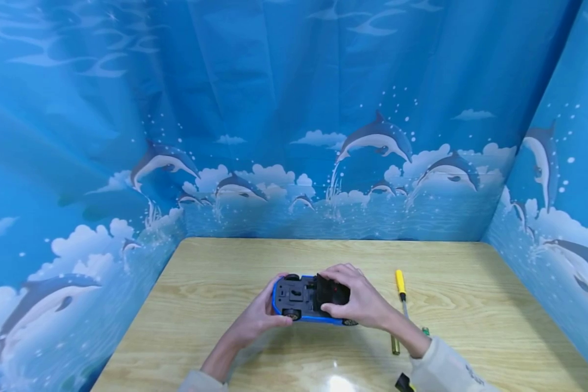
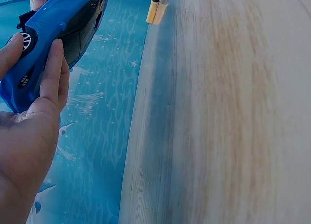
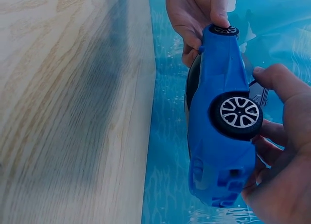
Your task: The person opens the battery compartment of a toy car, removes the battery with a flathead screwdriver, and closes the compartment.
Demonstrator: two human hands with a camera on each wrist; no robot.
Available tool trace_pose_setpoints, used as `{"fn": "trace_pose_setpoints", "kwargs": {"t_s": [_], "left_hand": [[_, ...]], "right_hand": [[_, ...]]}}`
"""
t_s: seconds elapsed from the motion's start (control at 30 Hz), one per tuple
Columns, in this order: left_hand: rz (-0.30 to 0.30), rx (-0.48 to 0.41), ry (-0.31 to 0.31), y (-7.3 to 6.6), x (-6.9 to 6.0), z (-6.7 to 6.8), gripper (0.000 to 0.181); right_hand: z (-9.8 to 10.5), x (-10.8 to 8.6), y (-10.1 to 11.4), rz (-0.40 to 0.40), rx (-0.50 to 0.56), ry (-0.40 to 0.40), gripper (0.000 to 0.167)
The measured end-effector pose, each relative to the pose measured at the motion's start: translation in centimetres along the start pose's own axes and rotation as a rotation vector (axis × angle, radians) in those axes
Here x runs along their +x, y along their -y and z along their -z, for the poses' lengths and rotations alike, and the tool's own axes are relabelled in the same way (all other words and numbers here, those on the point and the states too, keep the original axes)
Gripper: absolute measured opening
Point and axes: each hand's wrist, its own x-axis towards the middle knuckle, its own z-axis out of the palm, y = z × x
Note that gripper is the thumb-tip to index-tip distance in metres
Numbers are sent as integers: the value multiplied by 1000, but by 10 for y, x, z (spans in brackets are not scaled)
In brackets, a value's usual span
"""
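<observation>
A blue toy car is held upside down above the table, its black underside facing up in the head view. My left hand grips one end of it, thumb by a wheel. At the other end my right hand pinches a black cover on the underside, thumb on one edge and fingers on the opposite edge. In the right wrist view the cover's edge stands out from the car's underside near the right thumb. What lies beneath the cover is hidden.
Right of the car lies a screwdriver with a yellow handle. Near the right forearm are a gold-coloured cylinder and a small green-ended piece. A black-and-yellow object sits at the front. Dolphin-print curtains surround the wooden table.
</observation>
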Motion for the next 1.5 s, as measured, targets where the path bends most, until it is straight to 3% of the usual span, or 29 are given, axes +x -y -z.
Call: {"fn": "trace_pose_setpoints", "kwargs": {"t_s": [0.43, 0.63, 0.93, 1.5], "left_hand": [[-24, -10, 18, 2, 2, -3, 98], [-38, -10, 30, 2, 3, -5, 97], [-13, -7, 20, 1, 4, -8, 97], [1, 3, -2, -1, 6, -7, 99]], "right_hand": [[2, 1, -2, 51, -94, 79, 56], [6, 2, 0, 7, -106, 139, 56], [10, 0, -3, 25, -127, 197, 57], [8, -5, -8, 40, -181, 188, 57]]}}
